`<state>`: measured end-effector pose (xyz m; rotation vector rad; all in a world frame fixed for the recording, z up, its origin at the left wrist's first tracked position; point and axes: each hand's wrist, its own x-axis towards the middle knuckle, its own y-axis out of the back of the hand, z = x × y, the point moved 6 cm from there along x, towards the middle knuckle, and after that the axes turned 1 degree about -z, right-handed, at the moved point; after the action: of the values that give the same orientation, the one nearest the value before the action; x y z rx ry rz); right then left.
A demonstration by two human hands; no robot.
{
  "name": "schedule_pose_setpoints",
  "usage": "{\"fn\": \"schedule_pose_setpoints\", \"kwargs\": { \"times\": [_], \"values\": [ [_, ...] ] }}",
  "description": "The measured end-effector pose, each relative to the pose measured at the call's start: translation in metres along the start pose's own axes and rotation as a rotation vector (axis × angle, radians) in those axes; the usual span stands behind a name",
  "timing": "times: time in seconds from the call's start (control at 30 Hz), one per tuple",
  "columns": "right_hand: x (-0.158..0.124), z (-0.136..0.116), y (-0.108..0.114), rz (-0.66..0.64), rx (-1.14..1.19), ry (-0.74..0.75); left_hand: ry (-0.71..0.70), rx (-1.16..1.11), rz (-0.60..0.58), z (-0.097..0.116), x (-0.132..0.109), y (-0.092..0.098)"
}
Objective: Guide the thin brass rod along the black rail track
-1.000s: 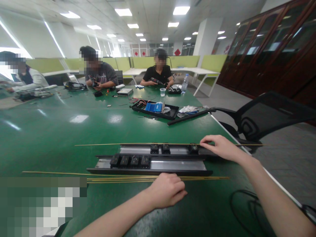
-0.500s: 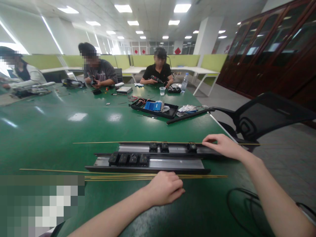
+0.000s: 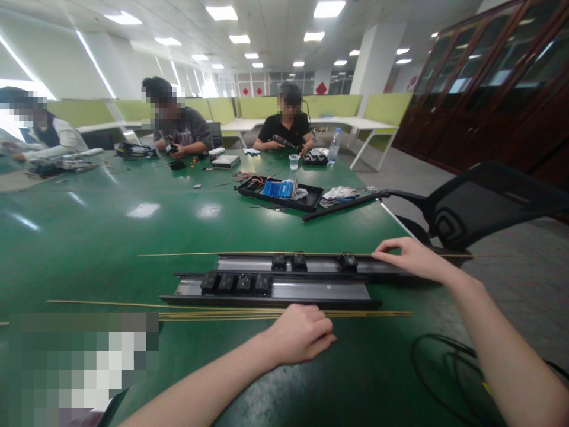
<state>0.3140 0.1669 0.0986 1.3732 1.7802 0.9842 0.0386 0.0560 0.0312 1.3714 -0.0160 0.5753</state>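
Note:
Two long channel rails lie side by side on the green table. In the near rail stands a row of several black blocks; in the far rail sit 3 more black blocks. My right hand is closed in a pinch on a thin brass-coloured rod, which stretches along the far rail's back edge. My left hand rests with curled fingers by a bundle of thin brass-coloured rods, partly covering them. What lies under its fingers is hidden.
Farther back are a black tray with a blue finned part, gloves and a black bar. A mesh chair stands right; a black cable lies near my right forearm. Several people work across the table.
The view has shifted slightly. My right hand and the pinched rod have slid a little to the right along the far rail. My left hand stays by the rod bundle.

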Motion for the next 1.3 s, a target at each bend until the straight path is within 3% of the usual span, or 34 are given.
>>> {"fn": "schedule_pose_setpoints", "kwargs": {
  "times": [0.63, 1.3],
  "values": [
    [-0.012, 0.017, 0.017, -0.048, 0.016, -0.138, 0.0, 0.01, 0.011, -0.002, -0.003, -0.002],
    [-0.024, 0.066, 0.035, -0.004, 0.037, -0.23, 0.001, 0.011, 0.022, -0.002, -0.002, -0.001]
  ]
}}
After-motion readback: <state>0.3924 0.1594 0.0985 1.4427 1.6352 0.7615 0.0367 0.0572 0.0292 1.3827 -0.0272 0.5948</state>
